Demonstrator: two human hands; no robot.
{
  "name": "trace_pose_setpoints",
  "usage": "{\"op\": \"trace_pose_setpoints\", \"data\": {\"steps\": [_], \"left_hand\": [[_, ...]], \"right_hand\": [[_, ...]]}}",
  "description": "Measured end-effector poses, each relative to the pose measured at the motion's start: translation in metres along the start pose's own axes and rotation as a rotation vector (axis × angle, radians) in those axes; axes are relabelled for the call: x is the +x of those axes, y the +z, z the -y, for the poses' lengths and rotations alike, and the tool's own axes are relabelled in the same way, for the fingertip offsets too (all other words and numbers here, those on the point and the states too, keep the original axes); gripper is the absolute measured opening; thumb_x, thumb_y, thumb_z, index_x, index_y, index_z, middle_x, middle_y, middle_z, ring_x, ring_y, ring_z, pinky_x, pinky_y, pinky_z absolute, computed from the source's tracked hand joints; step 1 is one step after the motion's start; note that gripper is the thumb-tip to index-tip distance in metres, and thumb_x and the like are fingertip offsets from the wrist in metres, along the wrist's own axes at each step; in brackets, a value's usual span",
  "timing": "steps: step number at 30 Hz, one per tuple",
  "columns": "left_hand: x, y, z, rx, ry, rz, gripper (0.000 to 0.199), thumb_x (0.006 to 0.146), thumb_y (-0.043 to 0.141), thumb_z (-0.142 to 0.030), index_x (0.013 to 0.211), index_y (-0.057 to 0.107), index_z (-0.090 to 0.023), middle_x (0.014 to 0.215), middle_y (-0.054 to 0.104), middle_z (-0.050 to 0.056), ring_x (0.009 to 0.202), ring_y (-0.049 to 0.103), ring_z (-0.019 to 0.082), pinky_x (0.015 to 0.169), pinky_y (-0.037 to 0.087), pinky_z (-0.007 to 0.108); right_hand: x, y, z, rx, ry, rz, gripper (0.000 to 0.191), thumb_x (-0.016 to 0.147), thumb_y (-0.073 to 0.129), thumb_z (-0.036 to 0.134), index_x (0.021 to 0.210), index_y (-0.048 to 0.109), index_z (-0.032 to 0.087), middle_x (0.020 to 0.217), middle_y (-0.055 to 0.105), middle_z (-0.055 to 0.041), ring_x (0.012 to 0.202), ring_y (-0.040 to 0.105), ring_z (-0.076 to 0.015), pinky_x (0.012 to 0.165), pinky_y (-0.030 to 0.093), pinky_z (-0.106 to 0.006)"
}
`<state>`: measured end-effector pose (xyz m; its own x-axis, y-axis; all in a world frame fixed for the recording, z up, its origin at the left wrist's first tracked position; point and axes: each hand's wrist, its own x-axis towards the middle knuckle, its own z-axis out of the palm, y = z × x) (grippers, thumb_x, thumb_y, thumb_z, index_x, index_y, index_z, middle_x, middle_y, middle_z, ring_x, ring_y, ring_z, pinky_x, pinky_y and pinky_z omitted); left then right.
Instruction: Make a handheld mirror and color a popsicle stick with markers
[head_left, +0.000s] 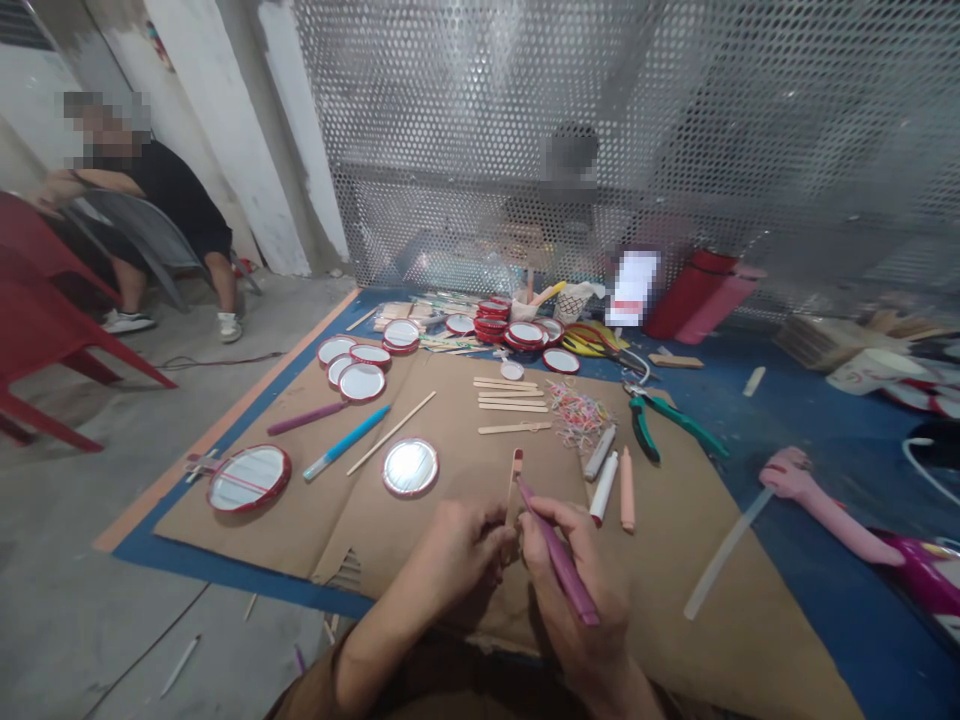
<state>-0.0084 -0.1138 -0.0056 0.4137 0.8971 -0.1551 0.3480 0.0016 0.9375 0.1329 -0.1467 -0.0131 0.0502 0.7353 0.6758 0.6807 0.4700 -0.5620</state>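
Between the fingers of my left hand (469,550) stands a flat wooden craft stick (512,500), held upright with a reddish-brown patch at its top end. My right hand (581,590) grips a purple marker (559,560), slanted so its tip meets the stick just below that patch. Under both hands lies a brown cardboard sheet (675,620). Left of the hands rests a round red-rimmed mirror disc (410,467). Further left is a similar disc (251,478) with a stick fixed across it. Several loose craft sticks (512,407) lie ahead, beside a heap of coloured rubber bands (577,412).
Red-rimmed discs (491,320) are stacked at the back. Green-handled pliers (643,428), paint tubes (627,490) and a translucent rod (727,555) in a pink tool lie right. A blue marker (346,443) lies left. Behind stands a perforated metal screen (450,120); a person (172,190) sits far left.
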Motion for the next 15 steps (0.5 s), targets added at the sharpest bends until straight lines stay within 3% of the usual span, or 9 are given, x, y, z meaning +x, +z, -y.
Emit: {"op": "trace_pose_setpoints", "data": {"steps": [8, 15], "left_hand": [[0.0009, 0.0035, 0.0057, -0.006, -0.011, -0.006, 0.024, 0.084, 0.046, -0.032, 0.074, 0.061, -0.017, 0.058, 0.058, 0.000, 0.052, 0.055, 0.015, 0.050, 0.038, 0.022], [0.0016, 0.0039, 0.0014, -0.040, 0.001, 0.008, 0.025, 0.083, 0.045, -0.034, 0.070, 0.058, -0.017, 0.060, 0.056, -0.001, 0.055, 0.052, 0.013, 0.052, 0.038, 0.021]], "right_hand": [[0.0002, 0.0004, 0.0003, -0.021, 0.002, -0.027, 0.009, 0.092, 0.057, 0.023, 0.099, 0.062, 0.020, 0.083, 0.070, -0.0043, 0.073, 0.068, -0.0173, 0.067, 0.055, -0.029], [0.0021, 0.0036, -0.0009, -0.029, -0.053, -0.066, 0.008, 0.091, 0.056, 0.020, 0.096, 0.063, 0.021, 0.079, 0.070, -0.0020, 0.071, 0.067, -0.0160, 0.067, 0.054, -0.027]]}}
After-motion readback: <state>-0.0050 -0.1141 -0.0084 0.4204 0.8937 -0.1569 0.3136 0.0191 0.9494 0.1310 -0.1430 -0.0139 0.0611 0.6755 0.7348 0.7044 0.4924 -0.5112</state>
